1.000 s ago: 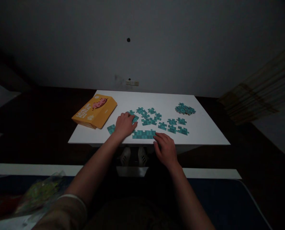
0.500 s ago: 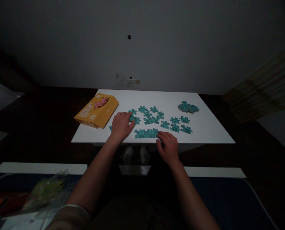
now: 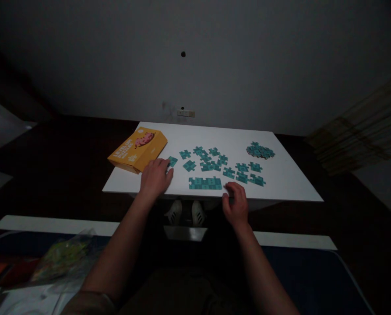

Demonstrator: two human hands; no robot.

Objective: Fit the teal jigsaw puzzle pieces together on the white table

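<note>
Teal piece (image 3: 172, 161) lies flat at the fingertips of the left hand (image 3: 155, 176), on the far right side of that hand; partly covered, so can't tell its long axis. Left hand is clearly the nearer one, fingers bent down onto it, pinching or just resting: can't tell. Key relation: joined strip (image 3: 205, 183) sits to the right of and nearer the body than the piece, between both hands, long axis left-right along the near edge of the worktop (image 3: 287, 183). Right hand (image 3: 236, 203) is just beside the strip's right end, fingers loosely curled, thumb apart, nothing visible in it

Look: piece is flat, teal. Strip is the same teal in lighter and darker blocks, straight near edge, tabs and notches on the far one; print too small to read

Further out: loose pieces (image 3: 206, 166) scattered beyond the strip, pile (image 3: 260, 151) far right, yellow box (image 3: 138, 148) just beyond the left hand
</note>
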